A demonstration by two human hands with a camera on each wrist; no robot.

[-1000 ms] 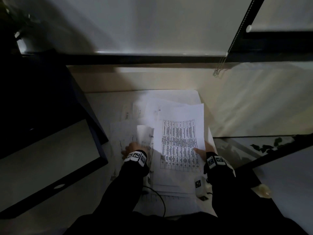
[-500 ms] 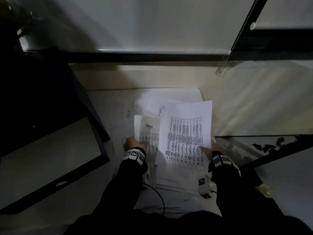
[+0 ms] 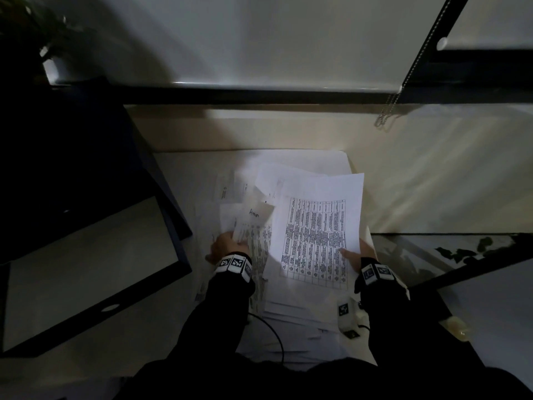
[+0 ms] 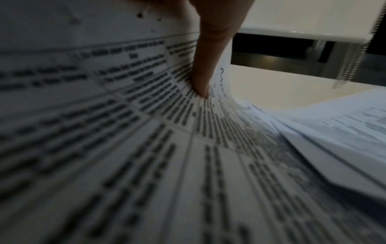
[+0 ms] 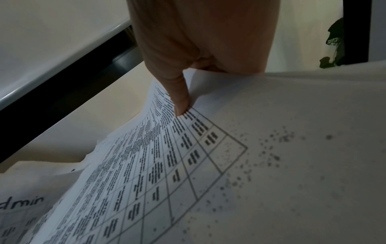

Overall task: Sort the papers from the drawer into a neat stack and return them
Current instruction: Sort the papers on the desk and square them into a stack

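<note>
A: Two sheets were up off the pile. Right hand [image 3: 364,249] pinched the big table sheet [image 3: 315,235] at its right edge, thumb [image 5: 181,100] pressed on the printed grid, the other fingers behind the paper. Sheet tilted, lifted above the loose papers [image 3: 291,310].

B: Left hand [image 3: 226,245]?

A: It gripped a smaller sheet [image 3: 253,223] with handwriting at its top, just left of the table sheet, the two overlapping a little. In the left wrist view one finger [image 4: 205,72] lay against a curved printed page; the remaining fingers were out of sight.

B: Where were the remaining papers?

A: Spread unevenly on the pale surface [image 3: 178,180] under both hands, edges fanned, several pages poking out at the far side. Not squared up.

B: Drawer?

A: A dark open drawer [image 3: 95,272] sat to the left, its pale bottom showing, well apart from the held sheets. No paper visible in it.

B: Other items?

A: Small white tagged block [image 3: 347,313] near the right wrist, resting on the papers. Black cable [image 3: 274,333] curling across the near edge of the pile. Bead chain [image 3: 386,111] hanging at the far right. Light was dim; print unreadable except the handwriting.
</note>
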